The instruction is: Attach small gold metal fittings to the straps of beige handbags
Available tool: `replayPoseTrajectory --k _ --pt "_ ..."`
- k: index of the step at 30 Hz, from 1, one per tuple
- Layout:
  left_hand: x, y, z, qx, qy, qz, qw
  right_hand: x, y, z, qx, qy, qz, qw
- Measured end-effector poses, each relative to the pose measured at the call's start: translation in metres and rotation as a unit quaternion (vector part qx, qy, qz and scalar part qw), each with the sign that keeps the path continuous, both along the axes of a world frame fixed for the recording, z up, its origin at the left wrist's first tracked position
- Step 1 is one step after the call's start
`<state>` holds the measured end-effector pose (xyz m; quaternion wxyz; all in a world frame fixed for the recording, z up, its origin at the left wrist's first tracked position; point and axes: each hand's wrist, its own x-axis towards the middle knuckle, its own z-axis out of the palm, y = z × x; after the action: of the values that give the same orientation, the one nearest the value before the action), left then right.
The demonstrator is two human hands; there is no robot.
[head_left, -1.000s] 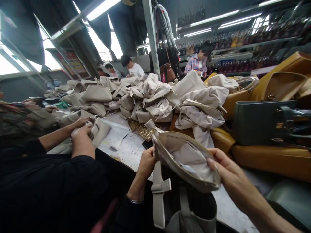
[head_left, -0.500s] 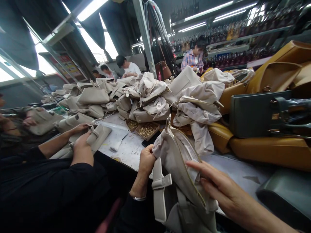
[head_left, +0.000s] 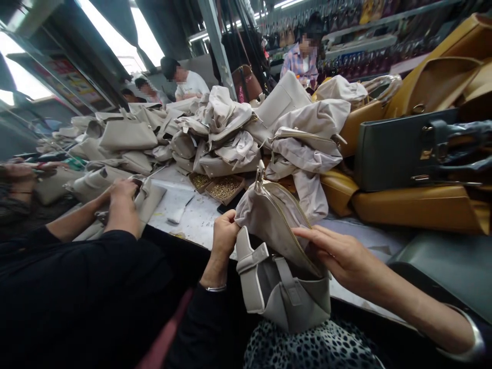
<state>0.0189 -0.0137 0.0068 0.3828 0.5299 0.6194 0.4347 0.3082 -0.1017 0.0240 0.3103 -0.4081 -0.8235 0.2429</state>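
Left hand point(head_left: 226, 233) is pinching the beige lining point(head_left: 265, 212) by its left edge, while the right hand point(head_left: 338, 253) is lying with fingers stretched flat along the zip. The lining is sticking up out of the grey bag point(head_left: 295, 302) on the lap, at the table point(head_left: 196, 223) edge.

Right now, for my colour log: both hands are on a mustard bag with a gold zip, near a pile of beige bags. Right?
No: the head view shows the bag under the left hand and right hand is beige, not mustard. The gold zip and pile of beige bags stand.
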Motion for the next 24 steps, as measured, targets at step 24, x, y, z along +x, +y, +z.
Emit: replayPoseTrajectory --k 24 --pt "0.006 0.008 -0.018 0.051 -0.029 0.029 0.998 -0.043 -0.002 0.041 -0.064 -0.317 0.176 0.930"
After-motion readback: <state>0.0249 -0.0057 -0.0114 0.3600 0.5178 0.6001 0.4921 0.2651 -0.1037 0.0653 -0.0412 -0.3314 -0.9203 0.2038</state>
